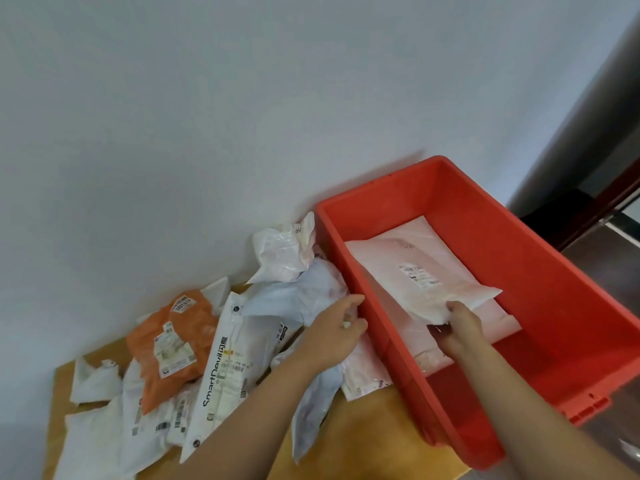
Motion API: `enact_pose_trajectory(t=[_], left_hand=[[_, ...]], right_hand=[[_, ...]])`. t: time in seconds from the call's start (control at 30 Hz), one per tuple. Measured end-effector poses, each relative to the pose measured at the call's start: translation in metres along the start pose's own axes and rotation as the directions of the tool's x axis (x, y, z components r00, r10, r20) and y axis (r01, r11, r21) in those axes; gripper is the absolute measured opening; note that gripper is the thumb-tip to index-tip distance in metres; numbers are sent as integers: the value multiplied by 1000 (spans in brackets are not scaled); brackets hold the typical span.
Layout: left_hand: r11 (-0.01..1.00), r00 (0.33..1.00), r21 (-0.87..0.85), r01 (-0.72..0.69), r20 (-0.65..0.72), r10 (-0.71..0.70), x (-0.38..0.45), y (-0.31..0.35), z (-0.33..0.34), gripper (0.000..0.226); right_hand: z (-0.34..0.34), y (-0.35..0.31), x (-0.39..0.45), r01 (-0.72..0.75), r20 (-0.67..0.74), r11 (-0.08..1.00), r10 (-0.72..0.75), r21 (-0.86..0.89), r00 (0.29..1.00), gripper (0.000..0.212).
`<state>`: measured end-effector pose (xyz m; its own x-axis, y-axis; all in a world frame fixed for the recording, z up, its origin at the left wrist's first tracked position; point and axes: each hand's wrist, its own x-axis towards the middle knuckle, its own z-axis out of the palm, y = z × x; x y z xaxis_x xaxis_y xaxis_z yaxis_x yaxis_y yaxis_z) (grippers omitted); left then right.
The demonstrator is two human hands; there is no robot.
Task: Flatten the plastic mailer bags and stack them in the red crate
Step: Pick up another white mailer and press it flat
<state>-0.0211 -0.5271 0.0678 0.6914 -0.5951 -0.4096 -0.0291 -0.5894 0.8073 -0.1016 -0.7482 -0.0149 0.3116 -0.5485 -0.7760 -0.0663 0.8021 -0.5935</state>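
A red crate (540, 258) stands on the right of the table. Inside it lies a flat white mailer bag (415, 271) with a label, on top of another pale bag (498, 320). My right hand (459, 327) reaches into the crate and pinches the near corner of the top bag. My left hand (337, 332) hovers with relaxed fingers just outside the crate's left wall, over a crumpled grey-white mailer (294, 299). Left of it a heap of bags holds a long white printed mailer (228, 358) and an orange mailer (173, 344).
The bags lie on a brown wooden table (374, 424) pushed against a white wall. More crumpled white bags (104, 410) spread to the table's left edge. A dark door frame (602, 188) stands at the far right behind the crate.
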Motion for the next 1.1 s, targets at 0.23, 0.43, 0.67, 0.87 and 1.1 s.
enact_pose_trajectory(t=[0.23, 0.43, 0.67, 0.87, 1.1], left_hand=[[938, 987, 316, -145, 108, 116, 14, -11, 18, 65], [926, 993, 369, -80, -50, 105, 35, -12, 23, 75], [919, 989, 387, -73, -93, 118, 44, -9, 30, 87], [921, 991, 386, -61, -89, 103, 47, -13, 32, 86], [913, 992, 407, -38, -93, 83, 46, -13, 32, 86]], right_hand=[[1, 5, 39, 64, -46, 912, -90, -405, 995, 36], [-19, -36, 61, 152, -6, 387, -379, -909, 925, 39], [-5, -77, 47, 169, 215, -135, -514, -976, 830, 27], [37, -110, 58, 180, 244, -173, -503, -968, 829, 37], [54, -97, 106, 306, 338, -144, -418, -941, 843, 46]])
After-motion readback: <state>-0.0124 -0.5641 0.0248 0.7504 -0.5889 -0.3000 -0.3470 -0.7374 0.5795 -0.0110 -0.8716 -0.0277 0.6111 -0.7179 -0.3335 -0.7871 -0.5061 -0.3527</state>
